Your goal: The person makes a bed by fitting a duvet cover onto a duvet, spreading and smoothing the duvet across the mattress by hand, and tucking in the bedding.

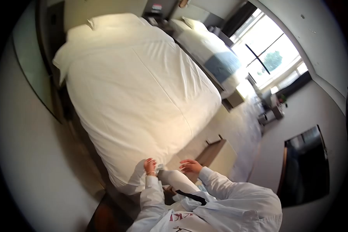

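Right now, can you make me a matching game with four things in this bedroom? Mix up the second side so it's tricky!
Things:
1. Near bed's cover
2. Blue cloth
3. Television
4. Tree

Clues:
A. Green, outside the window
B. White and creased
C. Dark screen, at the right of the picture
D. Lying across the far bed

Right pairs: 1-B, 2-D, 3-C, 4-A
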Demonstrator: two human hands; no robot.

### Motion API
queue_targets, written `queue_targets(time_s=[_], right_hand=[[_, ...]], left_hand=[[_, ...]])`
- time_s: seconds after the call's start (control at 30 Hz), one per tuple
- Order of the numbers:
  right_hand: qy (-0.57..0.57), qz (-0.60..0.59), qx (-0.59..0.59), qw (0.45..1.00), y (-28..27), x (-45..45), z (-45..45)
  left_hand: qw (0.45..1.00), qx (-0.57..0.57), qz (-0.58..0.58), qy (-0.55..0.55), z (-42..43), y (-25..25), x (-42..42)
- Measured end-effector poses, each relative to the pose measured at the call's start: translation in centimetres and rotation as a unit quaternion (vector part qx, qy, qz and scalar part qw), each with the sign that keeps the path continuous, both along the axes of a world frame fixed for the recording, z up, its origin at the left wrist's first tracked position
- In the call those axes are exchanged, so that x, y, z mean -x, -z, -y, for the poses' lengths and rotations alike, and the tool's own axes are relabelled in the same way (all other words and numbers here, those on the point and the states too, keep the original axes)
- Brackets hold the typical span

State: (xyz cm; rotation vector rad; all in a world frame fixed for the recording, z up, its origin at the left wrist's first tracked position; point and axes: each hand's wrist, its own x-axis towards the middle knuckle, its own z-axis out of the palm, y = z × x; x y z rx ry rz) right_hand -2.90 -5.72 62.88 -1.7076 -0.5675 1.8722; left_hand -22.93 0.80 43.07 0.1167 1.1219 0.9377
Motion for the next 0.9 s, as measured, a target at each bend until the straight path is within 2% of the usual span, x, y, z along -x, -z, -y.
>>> queue_targets(time_s=[0.03,0.1,0.17,0.2,0.27,0.33,0.4,0.47,0.53,0.57,0.6,0.63,0.67,0.7,0.73,0.83,0.9], right_hand=[[0.010,-0.003,-0.008,1.000,-2.7,-1.2,-1.1],[0.024,-0.014,-0.060,0.998,-4.0,-4.5,-2.1],[0.046,-0.059,-0.096,0.993,-4.5,-8.3,-4.2],[0.045,-0.065,-0.106,0.991,-4.9,-10.0,-5.4],[0.063,-0.066,-0.120,0.989,-3.5,-14.3,-7.0],[0.122,-0.095,-0.144,0.977,-1.2,-19.3,-8.2],[0.154,-0.106,-0.160,0.969,-1.9,-25.4,-8.4],[0.217,-0.088,-0.193,0.953,-0.9,-31.2,-8.0],[0.308,-0.033,-0.185,0.933,-0.2,-36.3,-6.7],[0.313,0.027,-0.262,0.913,1.4,-39.5,-6.1],[0.312,0.090,-0.321,0.889,3.7,-41.8,-4.8],[0.323,0.145,-0.333,0.874,5.3,-43.9,-4.2],[0.351,0.140,-0.261,0.888,3.4,-44.5,-3.8],[0.375,0.077,-0.189,0.904,1.2,-45.1,-3.8],[0.371,0.012,-0.166,0.914,2.0,-45.1,-3.0],[0.280,-0.005,-0.097,0.955,3.4,-48.0,-2.7],[0.286,-0.007,-0.076,0.955,5.1,-52.0,-4.8]], left_hand=[[0.999,-0.042,-0.013,0.029,-2.2,-2.5,-2.0],[0.991,-0.115,-0.066,0.011,-5.5,-8.8,-4.8],[0.982,-0.173,-0.067,-0.024,-8.8,-15.7,-6.9],[0.975,-0.203,-0.078,-0.042,-10.2,-18.2,-7.9],[0.957,-0.255,-0.110,-0.081,-12.0,-19.9,-10.6],[0.952,-0.249,-0.144,-0.108,-14.0,-18.6,-14.3],[0.952,-0.232,-0.169,-0.111,-15.9,-19.5,-19.2],[0.956,-0.257,-0.133,0.055,-15.4,-21.8,-24.0],[0.957,-0.232,-0.123,0.126,-16.2,-20.9,-28.0],[0.958,-0.203,-0.109,0.169,-16.3,-19.9,-29.8],[0.967,-0.203,-0.051,0.145,-16.8,-17.7,-31.4],[0.971,-0.187,-0.064,0.134,-17.2,-19.0,-33.1],[0.980,-0.152,-0.087,0.090,-17.6,-19.8,-35.1],[0.978,-0.139,-0.091,0.129,-19.0,-18.3,-36.0],[0.976,-0.122,-0.118,0.138,-19.6,-18.0,-36.2],[0.971,-0.120,-0.136,0.153,-22.3,-16.6,-39.9],[0.975,-0.080,-0.158,0.136,-25.0,-15.9,-44.6]])
